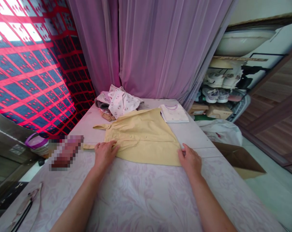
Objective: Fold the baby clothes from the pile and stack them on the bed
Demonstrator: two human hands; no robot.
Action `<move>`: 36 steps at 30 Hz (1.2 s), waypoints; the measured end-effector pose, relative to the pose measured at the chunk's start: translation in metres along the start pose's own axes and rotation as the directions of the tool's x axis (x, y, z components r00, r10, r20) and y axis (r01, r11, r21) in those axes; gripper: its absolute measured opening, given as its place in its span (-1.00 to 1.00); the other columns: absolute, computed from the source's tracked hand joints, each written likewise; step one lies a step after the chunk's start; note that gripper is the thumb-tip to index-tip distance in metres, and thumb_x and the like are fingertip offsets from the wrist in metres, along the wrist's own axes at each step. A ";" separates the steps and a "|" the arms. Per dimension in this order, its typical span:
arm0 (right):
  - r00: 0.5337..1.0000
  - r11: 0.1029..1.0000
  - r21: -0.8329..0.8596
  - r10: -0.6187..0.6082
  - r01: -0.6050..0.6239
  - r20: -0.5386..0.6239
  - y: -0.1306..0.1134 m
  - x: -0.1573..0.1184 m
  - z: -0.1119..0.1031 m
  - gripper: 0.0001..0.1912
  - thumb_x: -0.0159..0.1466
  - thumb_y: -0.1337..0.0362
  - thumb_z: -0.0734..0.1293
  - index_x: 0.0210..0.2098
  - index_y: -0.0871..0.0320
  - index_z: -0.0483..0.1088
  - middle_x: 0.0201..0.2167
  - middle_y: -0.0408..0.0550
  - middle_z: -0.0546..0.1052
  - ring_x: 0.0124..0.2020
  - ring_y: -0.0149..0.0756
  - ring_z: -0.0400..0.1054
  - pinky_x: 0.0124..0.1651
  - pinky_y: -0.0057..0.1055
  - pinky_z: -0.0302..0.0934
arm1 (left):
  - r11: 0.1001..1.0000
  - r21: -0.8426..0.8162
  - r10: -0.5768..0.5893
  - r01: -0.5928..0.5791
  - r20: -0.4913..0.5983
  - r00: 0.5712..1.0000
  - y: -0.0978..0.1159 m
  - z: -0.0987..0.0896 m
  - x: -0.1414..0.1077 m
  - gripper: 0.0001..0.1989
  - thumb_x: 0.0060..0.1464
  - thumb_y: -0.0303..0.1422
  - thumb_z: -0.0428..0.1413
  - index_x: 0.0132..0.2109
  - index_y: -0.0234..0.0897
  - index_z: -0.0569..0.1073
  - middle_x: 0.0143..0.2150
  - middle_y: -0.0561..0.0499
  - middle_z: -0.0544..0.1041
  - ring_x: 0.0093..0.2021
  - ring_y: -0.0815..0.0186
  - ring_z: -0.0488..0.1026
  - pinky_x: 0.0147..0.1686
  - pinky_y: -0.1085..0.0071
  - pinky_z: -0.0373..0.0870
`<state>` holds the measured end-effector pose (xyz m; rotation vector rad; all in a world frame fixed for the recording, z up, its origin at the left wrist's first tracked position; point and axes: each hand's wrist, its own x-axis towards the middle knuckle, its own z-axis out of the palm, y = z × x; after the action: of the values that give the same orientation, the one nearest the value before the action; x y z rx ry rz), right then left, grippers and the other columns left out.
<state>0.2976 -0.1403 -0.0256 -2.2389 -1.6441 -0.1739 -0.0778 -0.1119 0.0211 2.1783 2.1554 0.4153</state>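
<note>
A yellow button-front pinafore dress (146,151) lies sideways on the bed-like surface (141,196), its straps toward the left and its hem toward the right. My left hand (105,154) is at the near upper corner of the bodice beside a strap (89,146), its fingers bent over the cloth. At the other end, my right hand (190,159) holds the near hem corner, thumb on the fabric edge. The undersides of both hands are hidden. Small buttons run along the dress, and its second strap (101,126) sticks out farther back.
Behind the dress sits a heap of printed clothes (123,101) in a wicker basket (107,116). A folded white shirt (175,113) lies at the back right. A blurred-out reddish object (67,153) and a cord (27,206) are on the left. A cardboard box (237,158) stands right.
</note>
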 end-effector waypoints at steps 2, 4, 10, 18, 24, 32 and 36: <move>0.999 1.000 -0.015 0.020 -0.020 0.031 0.000 0.001 -0.003 -0.61 0.26 0.21 0.17 0.04 0.17 0.35 -0.23 -0.01 0.56 -0.22 -0.21 0.36 -0.21 -0.35 0.09 | 1.000 -0.031 -0.006 0.006 -0.005 1.000 -0.001 0.002 0.001 -0.65 0.14 -0.09 -0.07 -0.12 -0.13 0.49 -0.21 -0.03 0.60 -0.08 0.15 0.45 0.03 0.16 0.10; 0.997 1.000 -0.013 0.028 -0.027 0.077 0.000 0.001 -0.007 -0.64 0.27 0.21 0.16 -0.01 0.15 0.39 -0.25 -0.03 0.56 -0.24 -0.23 0.37 -0.23 -0.37 0.09 | 0.998 -0.058 -0.014 0.015 0.012 1.000 -0.004 0.003 0.001 -0.64 0.15 -0.08 -0.10 -0.20 -0.14 0.49 -0.28 -0.01 0.60 -0.12 0.16 0.46 0.00 0.18 0.12; 0.982 0.990 0.098 0.085 -0.102 0.166 0.004 -0.001 -0.020 -0.66 0.23 0.22 0.19 -0.03 0.07 0.41 -0.32 -0.14 0.57 -0.33 -0.30 0.39 -0.30 -0.43 0.11 | 0.996 -0.086 0.018 -0.010 0.100 0.995 -0.014 -0.001 -0.001 -0.65 0.14 -0.08 -0.13 -0.23 -0.16 0.46 -0.36 0.00 0.57 -0.14 0.16 0.45 0.08 0.07 0.01; 0.970 0.995 0.080 0.036 -0.057 0.240 0.005 -0.006 -0.023 -0.61 0.20 0.20 0.20 0.01 0.02 0.37 -0.38 -0.19 0.56 -0.37 -0.30 0.39 -0.35 -0.42 0.09 | 0.996 -0.076 0.052 -0.045 0.080 0.995 -0.019 0.000 -0.007 -0.67 0.12 -0.08 -0.05 -0.10 -0.12 0.44 -0.34 0.01 0.59 -0.10 0.12 0.42 0.15 -0.08 -0.17; 0.978 0.998 0.053 0.010 -0.022 0.209 0.009 -0.005 -0.016 -0.60 0.20 0.21 0.18 0.02 0.03 0.36 -0.29 -0.15 0.55 -0.29 -0.28 0.40 -0.30 -0.40 0.13 | 0.997 -0.080 0.024 -0.017 0.078 0.997 -0.024 0.003 -0.012 -0.70 0.07 -0.19 0.00 -0.06 -0.08 0.44 -0.38 0.06 0.56 -0.14 0.16 0.42 0.14 -0.04 -0.13; 0.982 0.999 0.038 0.021 -0.029 0.189 0.006 -0.007 -0.015 -0.59 0.19 0.22 0.19 0.02 0.06 0.37 -0.29 -0.12 0.55 -0.27 -0.25 0.40 -0.28 -0.38 0.14 | 0.990 -0.132 -0.028 0.043 0.110 0.993 -0.030 0.002 -0.010 -0.61 -0.01 -0.25 0.05 0.02 -0.07 0.40 -0.33 0.08 0.57 -0.09 0.17 0.41 0.17 -0.07 -0.19; 0.978 0.996 0.080 0.032 -0.049 0.204 0.005 -0.007 -0.016 -0.59 0.20 0.20 0.18 0.03 0.06 0.36 -0.29 -0.14 0.55 -0.30 -0.25 0.40 -0.31 -0.38 0.12 | 0.990 -0.137 -0.027 0.045 0.133 0.991 -0.029 -0.001 -0.013 -0.56 0.00 -0.21 0.06 0.07 -0.07 0.37 -0.29 0.06 0.58 -0.04 0.13 0.39 0.18 -0.15 -0.27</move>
<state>0.3014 -0.1534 -0.0137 -2.2870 -1.6708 0.1368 -0.1062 -0.1239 0.0137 2.0294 2.0292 0.3967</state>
